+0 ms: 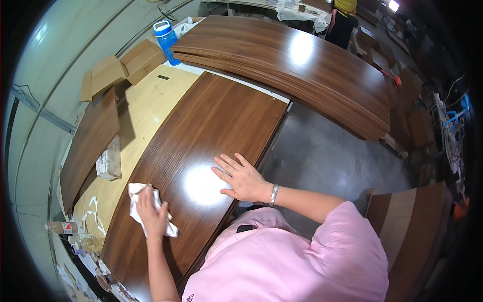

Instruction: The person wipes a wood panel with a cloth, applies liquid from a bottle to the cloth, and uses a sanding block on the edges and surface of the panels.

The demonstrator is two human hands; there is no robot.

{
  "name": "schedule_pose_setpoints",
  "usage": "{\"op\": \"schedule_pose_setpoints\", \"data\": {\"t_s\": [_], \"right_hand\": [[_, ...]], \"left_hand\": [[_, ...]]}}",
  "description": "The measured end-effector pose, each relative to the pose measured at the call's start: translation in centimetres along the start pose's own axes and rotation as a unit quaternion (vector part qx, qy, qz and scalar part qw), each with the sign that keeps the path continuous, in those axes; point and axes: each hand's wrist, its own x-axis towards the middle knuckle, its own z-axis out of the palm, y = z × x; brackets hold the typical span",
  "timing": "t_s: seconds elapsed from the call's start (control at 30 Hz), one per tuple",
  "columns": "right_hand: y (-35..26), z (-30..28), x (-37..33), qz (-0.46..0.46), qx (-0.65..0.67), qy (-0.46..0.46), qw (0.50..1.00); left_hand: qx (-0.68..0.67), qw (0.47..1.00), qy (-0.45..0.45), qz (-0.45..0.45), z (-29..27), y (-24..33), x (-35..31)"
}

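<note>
A long, glossy dark-brown wood-grain board lies on the pale work table in front of me. Over its left part, my left hand presses down on a crumpled white cloth, fingers bent over it. The cloth's edges stick out around the hand and touch the board. My right hand rests palm down near the board's right edge, fingers spread and nothing in them. Beside it, a bright light reflection shows on the surface.
Beyond the board stands a stack of similar brown boards, with a blue bottle at its left end. Cardboard boxes, a leaning brown panel and a white block line the left. A person stands far back.
</note>
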Motion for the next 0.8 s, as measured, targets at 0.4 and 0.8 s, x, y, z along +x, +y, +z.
{"op": "schedule_pose_setpoints", "data": {"t_s": [0.4,0.8], "right_hand": [[1.5,-2.2,-3.1,0.046,0.017,0.113,0.992],[6.6,-1.9,-1.2,0.428,0.479,0.172,0.747]], "left_hand": [[0.095,0.991,0.095,0.0,1.7,-7.6,5.6],[-0.063,0.965,0.237,-0.091,-6.0,-3.4,-5.0]]}}
